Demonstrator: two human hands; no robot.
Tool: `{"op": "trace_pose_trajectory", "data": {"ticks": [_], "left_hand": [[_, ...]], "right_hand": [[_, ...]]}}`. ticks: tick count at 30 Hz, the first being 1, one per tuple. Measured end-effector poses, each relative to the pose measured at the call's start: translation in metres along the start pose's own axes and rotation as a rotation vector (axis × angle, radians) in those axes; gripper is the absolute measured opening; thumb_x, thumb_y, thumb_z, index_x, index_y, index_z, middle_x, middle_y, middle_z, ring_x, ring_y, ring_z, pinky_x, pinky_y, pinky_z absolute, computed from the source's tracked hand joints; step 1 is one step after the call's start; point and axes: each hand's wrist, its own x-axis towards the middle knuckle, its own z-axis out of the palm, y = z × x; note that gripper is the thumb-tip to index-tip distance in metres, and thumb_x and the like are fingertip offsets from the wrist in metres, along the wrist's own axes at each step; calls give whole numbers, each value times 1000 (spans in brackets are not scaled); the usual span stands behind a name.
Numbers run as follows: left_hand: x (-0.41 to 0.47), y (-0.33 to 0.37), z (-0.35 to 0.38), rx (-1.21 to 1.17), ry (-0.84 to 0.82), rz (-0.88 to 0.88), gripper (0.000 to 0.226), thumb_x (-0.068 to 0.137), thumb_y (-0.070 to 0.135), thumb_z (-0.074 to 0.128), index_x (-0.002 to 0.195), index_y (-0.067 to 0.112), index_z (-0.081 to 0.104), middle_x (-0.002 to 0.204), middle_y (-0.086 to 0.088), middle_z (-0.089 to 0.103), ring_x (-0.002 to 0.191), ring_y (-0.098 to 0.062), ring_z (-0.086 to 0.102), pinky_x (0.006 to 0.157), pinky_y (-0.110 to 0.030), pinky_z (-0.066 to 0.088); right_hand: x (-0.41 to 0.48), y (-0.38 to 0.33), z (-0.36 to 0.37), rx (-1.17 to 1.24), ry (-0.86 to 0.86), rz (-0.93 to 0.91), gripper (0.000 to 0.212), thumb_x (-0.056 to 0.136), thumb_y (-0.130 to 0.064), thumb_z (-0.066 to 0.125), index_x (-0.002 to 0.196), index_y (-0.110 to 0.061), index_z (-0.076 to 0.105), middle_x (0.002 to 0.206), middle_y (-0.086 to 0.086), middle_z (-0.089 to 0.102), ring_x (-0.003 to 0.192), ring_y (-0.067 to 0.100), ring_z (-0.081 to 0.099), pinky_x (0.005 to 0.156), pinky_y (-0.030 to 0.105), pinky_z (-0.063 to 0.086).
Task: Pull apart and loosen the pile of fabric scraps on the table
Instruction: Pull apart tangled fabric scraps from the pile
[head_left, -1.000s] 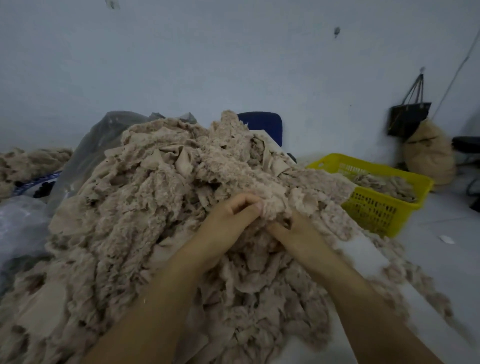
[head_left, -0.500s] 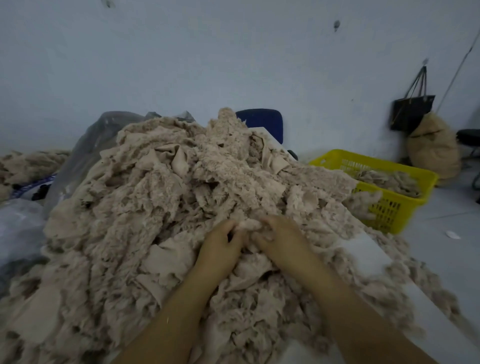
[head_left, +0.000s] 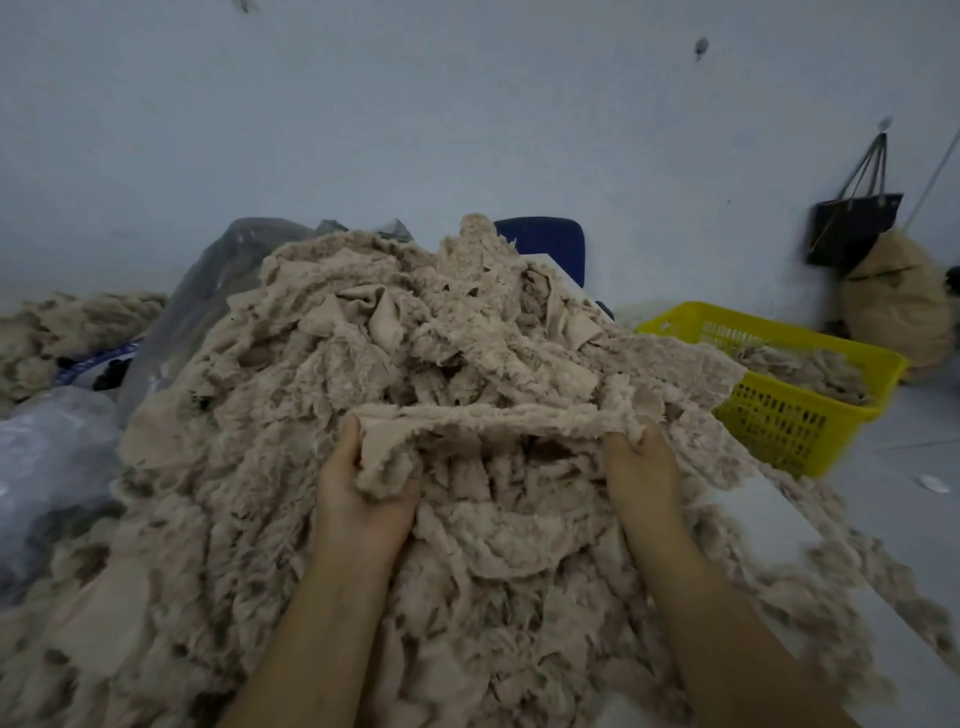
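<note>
My left grip (head_left: 363, 499) is closed around one end of a long fleece strip (head_left: 483, 415), and the cloth is bunched in the palm. My right grip (head_left: 641, 467) holds the other end. Its fingertips are hidden under the fuzzy edge, so I judge this hold from how the strip is stretched between the two grips. The strip is raised a little from the near slope of the pile of fabric scraps (head_left: 363, 322).

The pile lies on the white surface (head_left: 769, 514), and only a bare part of the surface shows at the right of the pile. In my judgement the task is far from finished. The pile is high and dense, and most scraps on its top and left side look pressed and knotted together. Only thin loose tufts lie spread at the right foot of the pile. One strip is half freed, and nearly all the rest remains to be pulled apart.

A yellow basket (head_left: 779, 421) at the right of the pile contains similar scraps.
</note>
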Motion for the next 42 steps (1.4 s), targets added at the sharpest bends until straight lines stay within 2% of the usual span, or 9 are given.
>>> {"op": "trace_pose_trajectory", "data": {"ticks": [3, 6, 11, 17, 21, 28, 33, 38, 42], "left_hand": [[-3, -4, 3, 177, 2, -30, 22, 94, 34, 59, 92, 15, 70, 76, -1, 67, 63, -15, 66, 55, -29, 47], [-10, -15, 9, 312, -90, -86, 23, 81, 30, 68, 84, 11, 79, 83, -7, 74, 76, -19, 73, 60, -29, 58], [-23, -35, 17, 1385, -289, 174, 58, 65, 75, 53, 89, 24, 69, 78, 17, 71, 68, 7, 63, 63, -12, 48], [-25, -18, 18, 898, -322, 49, 36, 72, 59, 75, 66, 24, 69, 53, 2, 57, 44, -10, 52, 43, -20, 44], [-14, 4, 13, 384, -350, -49, 38, 77, 47, 78, 65, 15, 61, 44, 2, 46, 29, -9, 45, 31, -20, 43], [-14, -7, 15, 572, -205, -49, 13, 83, 22, 70, 88, 11, 70, 69, -8, 66, 56, -19, 63, 52, -29, 53], [-18, -17, 12, 787, -139, -76, 20, 92, 5, 50, 106, 12, 63, 56, -11, 58, 46, -23, 51, 49, -32, 48], [-19, -24, 17, 1045, -255, -248, 59, 70, 79, 62, 107, 35, 76, 107, 2, 75, 102, -16, 70, 89, -32, 56], [-17, -26, 24, 634, -188, -345, 54, 77, 49, 75, 114, 9, 73, 118, -18, 69, 108, -31, 68, 94, -44, 54]], "right_hand": [[-14, -4, 4, -30, -34, -146, 47, 97, -15, 45, 144, -9, 41, 105, 3, 52, 80, 15, 47, 69, 31, 43], [-36, -13, 13, -168, -133, -490, 34, 93, -18, 49, 126, -20, 60, 109, -7, 57, 104, 14, 51, 87, 31, 43], [-42, -22, 23, -446, -190, -774, 34, 85, -5, 57, 117, -10, 63, 114, 3, 60, 107, 22, 46, 84, 34, 37], [-21, -8, 20, -671, -148, -735, 36, 82, 2, 55, 115, -10, 60, 115, 8, 58, 105, 30, 48, 81, 38, 37], [4, 6, -5, -495, -52, -298, 14, 99, -13, 46, 87, -12, 52, 88, 11, 59, 83, 34, 57, 69, 39, 48], [-20, -15, 23, -175, -263, -177, 24, 97, -45, 48, 111, -31, 61, 104, -14, 63, 87, 3, 58, 64, 15, 39], [-27, -36, 7, 487, -303, 122, 39, 89, -60, 57, 92, -27, 77, 94, -1, 77, 85, 17, 74, 70, 31, 58], [-51, -32, 16, 301, -435, -184, 45, 83, -77, 43, 88, -46, 76, 92, -14, 76, 89, 5, 72, 70, 19, 56], [-61, -20, 19, 17, -470, -203, 111, 59, -100, 37, 90, 2, 68, 88, 29, 66, 79, 37, 66, 63, 31, 55]]}}
